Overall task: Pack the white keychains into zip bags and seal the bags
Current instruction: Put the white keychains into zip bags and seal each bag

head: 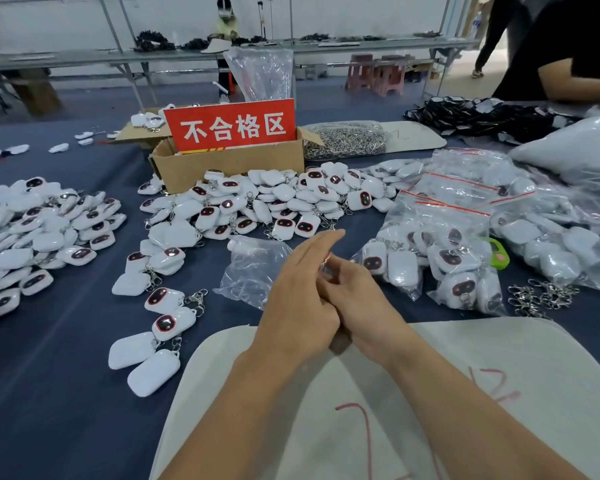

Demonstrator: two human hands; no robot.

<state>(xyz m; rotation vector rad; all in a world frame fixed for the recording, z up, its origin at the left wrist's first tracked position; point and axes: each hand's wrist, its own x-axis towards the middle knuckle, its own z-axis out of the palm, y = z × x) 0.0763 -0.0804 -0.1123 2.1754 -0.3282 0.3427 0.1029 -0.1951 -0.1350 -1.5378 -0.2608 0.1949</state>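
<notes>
My two hands meet over the blue table just beyond a white mat. My left hand (300,296) lies with straight fingers across my right hand (355,299). The right hand's curled fingers pinch a small clear zip bag (327,260); only a bit of its red strip shows, and its contents are hidden. A crumpled clear bag (253,271) lies just left of the hands. Loose white keychains (278,202) with dark faces are heaped ahead, with more to the left (45,230) and near left (163,306). Filled zip bags (440,258) lie to the right.
A cardboard box (229,164) with a red sign stands behind the heap. Metal clasps lie in a pile (347,140) beyond and loose (537,296) at right. A green object (497,254) sits among the bags. A white mat (378,410) is under my forearms. Another person's arm (575,77) rests far right.
</notes>
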